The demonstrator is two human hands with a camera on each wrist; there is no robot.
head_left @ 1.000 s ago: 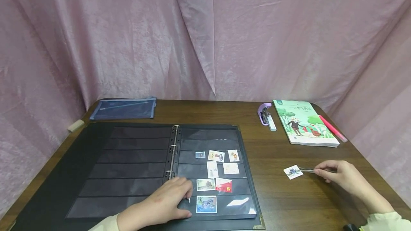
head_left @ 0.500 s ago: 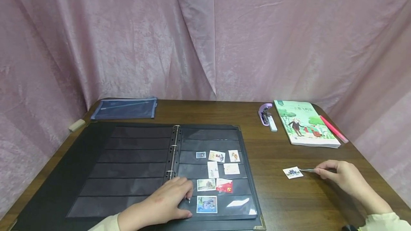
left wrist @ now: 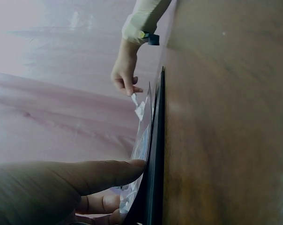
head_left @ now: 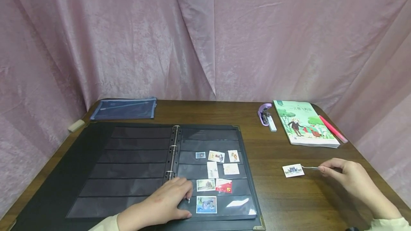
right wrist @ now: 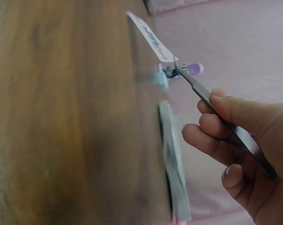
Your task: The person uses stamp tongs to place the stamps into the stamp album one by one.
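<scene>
My right hand [head_left: 350, 177] pinches slim metal tweezers [right wrist: 204, 96] between thumb and fingers. Their tips grip a corner of a white postage stamp [head_left: 293, 170] with a bluish building picture, above the table to the right of the album. In the right wrist view the stamp tilts away from the tweezer tips. My left hand [head_left: 165, 200] rests on the open black stamp album [head_left: 128, 170], near the rings at the lower part of the right page, fingers bent and thumb touching the page. Beside it lies a blue stamp [head_left: 206, 204], with several other stamps in the rows above.
A purple stapler [head_left: 264, 114], a green-covered book [head_left: 303, 122] and a red pen [head_left: 333, 128] lie at the back right. A blue mesh pouch [head_left: 123, 108] lies behind the album, with a beige block [head_left: 76, 125] at the left table edge. Pink curtains [head_left: 244, 38] hang behind the table.
My right hand has shifted slightly right, and the stamp in the tweezers has turned, its picture now nearly level. My left hand has stayed in place on the album.
</scene>
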